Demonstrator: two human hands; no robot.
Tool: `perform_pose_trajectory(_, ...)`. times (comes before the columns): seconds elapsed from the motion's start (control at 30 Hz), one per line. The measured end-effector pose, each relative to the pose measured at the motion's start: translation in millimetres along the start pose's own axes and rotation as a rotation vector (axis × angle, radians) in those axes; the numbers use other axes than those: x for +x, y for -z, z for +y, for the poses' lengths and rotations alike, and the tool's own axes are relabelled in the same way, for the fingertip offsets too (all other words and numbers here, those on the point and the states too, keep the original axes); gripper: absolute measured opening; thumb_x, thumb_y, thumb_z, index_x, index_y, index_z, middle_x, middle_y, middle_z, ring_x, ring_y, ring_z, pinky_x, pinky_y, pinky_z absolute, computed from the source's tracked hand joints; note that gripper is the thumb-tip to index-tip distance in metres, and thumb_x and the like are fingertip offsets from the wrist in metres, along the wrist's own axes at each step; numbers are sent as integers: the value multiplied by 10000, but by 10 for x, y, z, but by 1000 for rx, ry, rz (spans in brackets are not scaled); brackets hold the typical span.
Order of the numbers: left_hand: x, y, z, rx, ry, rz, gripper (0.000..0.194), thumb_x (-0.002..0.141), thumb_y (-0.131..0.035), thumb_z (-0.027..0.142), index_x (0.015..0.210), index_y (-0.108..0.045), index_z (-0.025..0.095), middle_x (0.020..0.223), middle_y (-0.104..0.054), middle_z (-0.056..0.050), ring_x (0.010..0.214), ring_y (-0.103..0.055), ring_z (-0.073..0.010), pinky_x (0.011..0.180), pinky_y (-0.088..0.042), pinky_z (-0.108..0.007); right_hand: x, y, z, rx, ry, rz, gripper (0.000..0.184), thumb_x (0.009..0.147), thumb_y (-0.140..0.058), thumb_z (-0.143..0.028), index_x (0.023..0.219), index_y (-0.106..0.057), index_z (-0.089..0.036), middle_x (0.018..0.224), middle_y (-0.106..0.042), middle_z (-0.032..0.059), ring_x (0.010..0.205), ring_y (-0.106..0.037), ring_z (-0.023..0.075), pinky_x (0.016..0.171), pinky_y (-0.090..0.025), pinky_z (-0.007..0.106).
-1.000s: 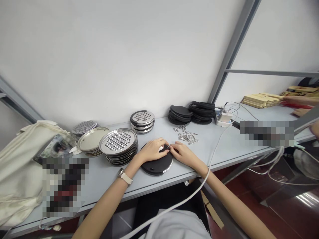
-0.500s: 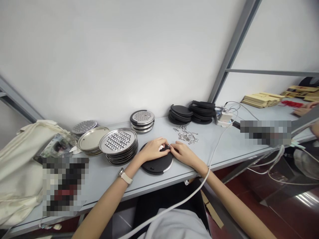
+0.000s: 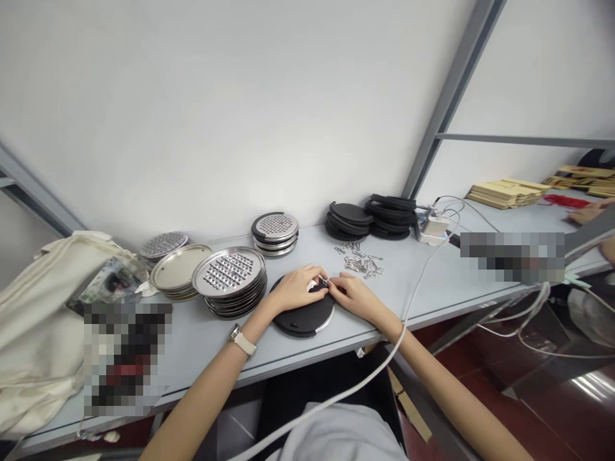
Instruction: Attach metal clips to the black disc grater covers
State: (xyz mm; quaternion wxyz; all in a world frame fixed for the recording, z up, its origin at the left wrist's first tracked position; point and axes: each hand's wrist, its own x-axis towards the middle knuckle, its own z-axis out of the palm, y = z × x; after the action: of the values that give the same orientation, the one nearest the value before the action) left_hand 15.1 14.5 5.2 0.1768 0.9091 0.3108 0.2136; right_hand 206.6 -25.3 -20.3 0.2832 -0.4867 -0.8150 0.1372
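Note:
A round black disc (image 3: pixel 302 317) with a silver rim along part of its edge lies flat near the table's front. My left hand (image 3: pixel 298 289) rests over its upper part, thumb and fingers pinched around a small metal clip (image 3: pixel 325 282) at the disc's edge. From the other side, my right hand (image 3: pixel 354 296) pinches the same clip, fingertips almost touching the left ones. A bit of white material (image 3: pixel 312 283) shows inside my left hand; I cannot make out what it is. Beyond the hands lie loose metal snap clips (image 3: pixel 362 262).
Stacked round grater plates (image 3: pixel 228 272) and plain metal discs (image 3: pixel 180 269) stand left. A smaller grater stack (image 3: pixel 275 227) and black disc stacks (image 3: pixel 349 221) are at the back. A white cable (image 3: pixel 365 378) crosses over my right forearm. Another person's hand (image 3: pixel 593 210) is far right.
Both hands stay in nearly the same place on the disc. The metal clip shows a little more between my fingertips now.

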Motion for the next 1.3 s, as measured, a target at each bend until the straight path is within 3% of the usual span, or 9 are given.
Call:
perform_pose_trajectory(0.73, -7, 19, 19, -9, 30, -16, 187, 835, -566, 315, 1003, -577, 234, 922, -600, 3, 853, -579, -163, 774, -446, -277, 12, -12, -1, -22, -8, -2, 320, 948, -417, -195, 656, -547, -173, 601, -502, 6, 634, -477, 149, 619, -329, 264)
perform_pose_trajectory(1.3, 11, 5, -7, -101, 44, -16, 124, 836, -583, 316, 850, -586, 193, 920, -628, -8, 867, -587, -167, 785, -443, -278, 8, 6, -19, -22, 15, -10, 336, 960, -397, -202, 652, -529, -182, 569, -506, 3, 653, -472, 161, 617, -325, 267)
